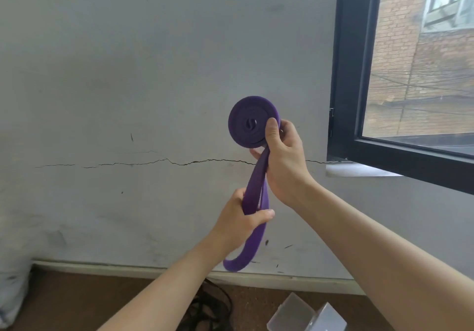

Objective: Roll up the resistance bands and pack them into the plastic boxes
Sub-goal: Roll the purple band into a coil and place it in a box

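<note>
A purple resistance band point(246, 122) is held up in front of the wall, most of it wound into a flat round coil. My right hand point(284, 156) grips the coil's right edge, thumb pressed on its face. The loose tail hangs down from the coil and ends in a loop near the skirting. My left hand point(243, 220) pinches that tail about midway, below the coil. Down on the floor at the bottom edge lies a clear plastic box point(289, 315), open, with its lid beside it.
A grey cracked wall point(128, 99) fills the view. A black-framed window point(354, 74) is at the right. A black band or cord point(207, 310) lies coiled on the brown floor, left of the plastic box.
</note>
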Demonstrator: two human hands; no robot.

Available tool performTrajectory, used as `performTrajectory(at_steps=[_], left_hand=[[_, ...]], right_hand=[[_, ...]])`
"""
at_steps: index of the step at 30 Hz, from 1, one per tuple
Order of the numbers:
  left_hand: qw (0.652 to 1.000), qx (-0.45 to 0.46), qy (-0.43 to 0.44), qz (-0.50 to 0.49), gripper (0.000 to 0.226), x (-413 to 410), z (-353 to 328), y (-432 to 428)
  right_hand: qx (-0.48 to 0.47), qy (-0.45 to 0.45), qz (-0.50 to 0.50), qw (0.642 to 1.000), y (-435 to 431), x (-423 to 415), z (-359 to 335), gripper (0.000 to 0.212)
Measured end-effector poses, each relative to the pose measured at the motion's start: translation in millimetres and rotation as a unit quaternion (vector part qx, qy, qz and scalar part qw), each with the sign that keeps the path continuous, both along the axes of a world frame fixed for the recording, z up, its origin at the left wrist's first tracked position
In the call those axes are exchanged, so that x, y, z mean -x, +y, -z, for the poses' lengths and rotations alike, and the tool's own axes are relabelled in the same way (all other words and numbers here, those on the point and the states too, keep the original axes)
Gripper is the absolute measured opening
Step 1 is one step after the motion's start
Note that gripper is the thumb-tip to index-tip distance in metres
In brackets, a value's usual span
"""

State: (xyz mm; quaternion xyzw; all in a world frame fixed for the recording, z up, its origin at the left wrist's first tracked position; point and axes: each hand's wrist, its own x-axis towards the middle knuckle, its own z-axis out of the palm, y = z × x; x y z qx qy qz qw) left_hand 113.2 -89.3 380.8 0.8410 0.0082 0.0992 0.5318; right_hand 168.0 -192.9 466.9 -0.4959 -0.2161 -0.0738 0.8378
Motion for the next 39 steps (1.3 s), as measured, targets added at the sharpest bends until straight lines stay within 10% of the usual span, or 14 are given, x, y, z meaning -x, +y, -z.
performTrajectory(at_steps=[8,18,26,35,39], left_hand=[[0.965,-0.158,-0.180,-0.107,0.042,7,18,11],[0.947,-0.308,-0.022,-0.092,0.026,12,30,64],[0.980,-0.154,0.125,0.023,0.024,10,57,101],[0.989,-0.035,0.146,0.002,0.014,29,47,149],[0.980,-0.020,0.176,0.087,0.047,30,30,129]], right_hand=[[-0.154,0.146,-0.064,0.975,-19,-7,-12,0.031],[-0.204,0.243,-0.038,0.948,-51,-40,-3,0.025],[-0.038,0.253,-0.101,0.961,-35,-29,37,0.032],[0.214,0.030,-0.029,0.976,-39,-27,40,0.022],[0.246,-0.005,-0.040,0.968,-25,-17,42,0.025]])
